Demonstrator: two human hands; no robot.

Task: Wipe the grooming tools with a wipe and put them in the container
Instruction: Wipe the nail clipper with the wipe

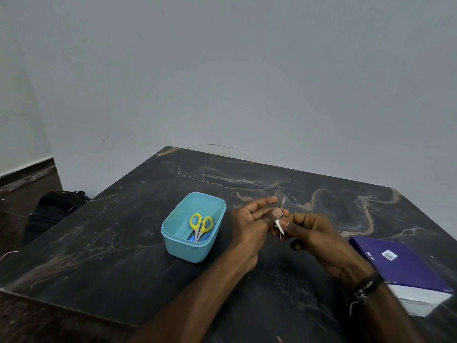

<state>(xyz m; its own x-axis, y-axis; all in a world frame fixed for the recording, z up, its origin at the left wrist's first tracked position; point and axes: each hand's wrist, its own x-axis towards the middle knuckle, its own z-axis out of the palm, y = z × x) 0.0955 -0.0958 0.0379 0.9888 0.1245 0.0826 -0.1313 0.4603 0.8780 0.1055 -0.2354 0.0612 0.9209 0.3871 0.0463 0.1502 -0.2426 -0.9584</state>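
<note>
A light blue plastic container [173,233] stands on the dark marble table [118,231]. Inside it lie yellow-handled scissors [200,225] over a blue tool that is mostly hidden. To its right, above the table, both hands meet on a small silver nail clipper [281,219] with a blade folded out. My right hand [314,237] pinches the clipper between thumb and fingers. My left hand [252,224] has its fingers stretched out, and its thumb presses on the clipper. No wipe shows in this view.
A purple box [400,266] with a white label lies at the table's right edge. A black bag [53,209] sits on the floor past the left edge. A grey wall stands behind the table.
</note>
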